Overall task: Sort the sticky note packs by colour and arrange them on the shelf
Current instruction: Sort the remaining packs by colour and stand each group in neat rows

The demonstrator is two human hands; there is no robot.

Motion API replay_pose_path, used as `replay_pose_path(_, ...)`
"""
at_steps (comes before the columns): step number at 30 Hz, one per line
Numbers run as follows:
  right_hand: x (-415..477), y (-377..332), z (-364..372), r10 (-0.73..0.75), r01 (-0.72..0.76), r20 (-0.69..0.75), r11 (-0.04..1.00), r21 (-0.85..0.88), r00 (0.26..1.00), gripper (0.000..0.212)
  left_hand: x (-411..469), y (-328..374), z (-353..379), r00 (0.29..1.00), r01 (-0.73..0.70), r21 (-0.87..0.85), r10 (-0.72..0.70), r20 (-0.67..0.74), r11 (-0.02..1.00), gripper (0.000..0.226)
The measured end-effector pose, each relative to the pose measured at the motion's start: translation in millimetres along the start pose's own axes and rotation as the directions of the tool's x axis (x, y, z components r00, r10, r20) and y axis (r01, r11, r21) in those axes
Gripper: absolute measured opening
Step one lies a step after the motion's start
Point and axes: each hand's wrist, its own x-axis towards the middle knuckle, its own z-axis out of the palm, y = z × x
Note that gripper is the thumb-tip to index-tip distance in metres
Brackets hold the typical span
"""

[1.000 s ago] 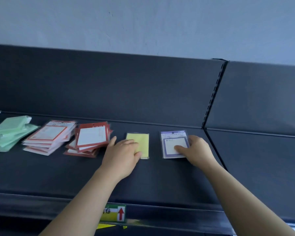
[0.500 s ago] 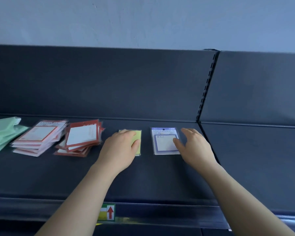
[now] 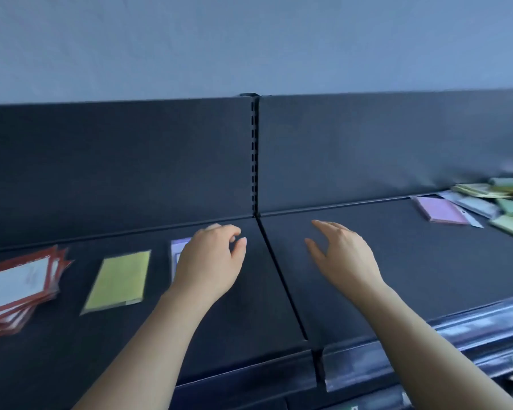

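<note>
Purple pack (image 3: 179,252) half behind left hand (image 3: 209,263), beside yellow pack (image 3: 118,280)

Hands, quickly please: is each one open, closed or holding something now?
Left hand: open, fingers loosely curled, holding nothing.
Right hand: open, fingers spread, holding nothing.

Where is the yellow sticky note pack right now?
In the head view the yellow pack lies flat on the left shelf section, between the red-bordered stack and the purple pack that the left hand partly hides.
</note>
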Motion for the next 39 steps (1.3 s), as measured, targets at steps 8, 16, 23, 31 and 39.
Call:
replay_pose_path(8,24,137,-52,0.020,-0.020,-0.008,0.998,-0.058,1.000,0.037,29,123,87,0.999,-0.030,-0.082,0.032,0.025,0.996,0.021)
replay_pose_path(16,58,279,-97,0.107,-0.104,0.012,0.982,-0.156,0.994,0.031,59,240,176,0.996,-0.056,-0.078,0.062,0.072,0.995,0.025)
replay_pose_path(23,82,374,-103,0.238,-0.225,0.077,0.962,-0.154,0.968,0.030,98,296,250,0.953,-0.187,0.035,0.173,0.250,0.982,0.032)
replay_pose_path(31,83,411,-93,0.271,-0.239,0.144,0.950,-0.201,0.952,0.018,124,319,300,0.791,-0.462,0.145,0.332,0.514,0.875,0.043)
replay_pose_path(39,72,385,-95,0.197,-0.174,0.249,0.979,-0.110,0.948,0.032,98,301,256,0.858,-0.484,0.253,0.398,0.324,0.837,0.041)
